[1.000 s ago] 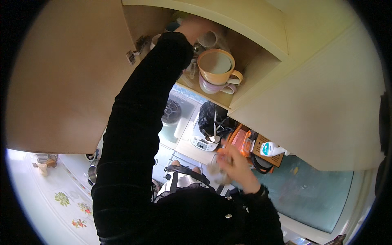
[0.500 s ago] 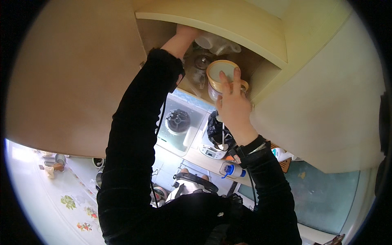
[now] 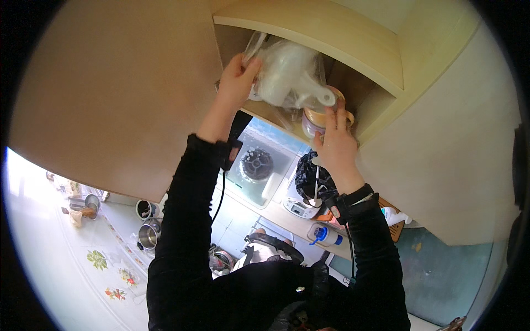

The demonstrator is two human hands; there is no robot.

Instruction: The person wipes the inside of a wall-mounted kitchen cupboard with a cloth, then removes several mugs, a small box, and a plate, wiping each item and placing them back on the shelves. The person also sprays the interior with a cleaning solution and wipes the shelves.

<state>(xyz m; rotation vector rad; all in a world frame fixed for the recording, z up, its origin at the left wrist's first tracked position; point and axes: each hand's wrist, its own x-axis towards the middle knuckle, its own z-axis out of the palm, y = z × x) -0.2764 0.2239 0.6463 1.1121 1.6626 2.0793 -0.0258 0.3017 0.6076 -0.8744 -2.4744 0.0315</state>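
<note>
At the front of the cupboard shelf, my left hand [image 3: 237,83] grips the left edge of a clear plastic bag [image 3: 265,49]. Inside the bag is a bulky white object [image 3: 290,66] with a handle-like end that has a hole; its exact kind I cannot make out. Beside it stands a cup [image 3: 314,118] with a yellow-orange rim and handle, partly covered by the bag. My right hand [image 3: 338,149] is at the cup's front, its fingers stretched out against the cup and close to the bag's handle end.
Cupboard doors stand wide on the left [image 3: 121,99] and right [image 3: 441,143], with a shelf board [image 3: 309,38] overhead. Below are a stove burner [image 3: 256,164], a white appliance [image 3: 298,207], a black bag [image 3: 312,176] and a blue-topped bottle pump [image 3: 326,234]. Metal pots [image 3: 148,236] stand lower left.
My left hand has come out from deep in the cupboard, bringing the bag with the white object to the front. My right hand has moved slightly down from over the cup's top.
</note>
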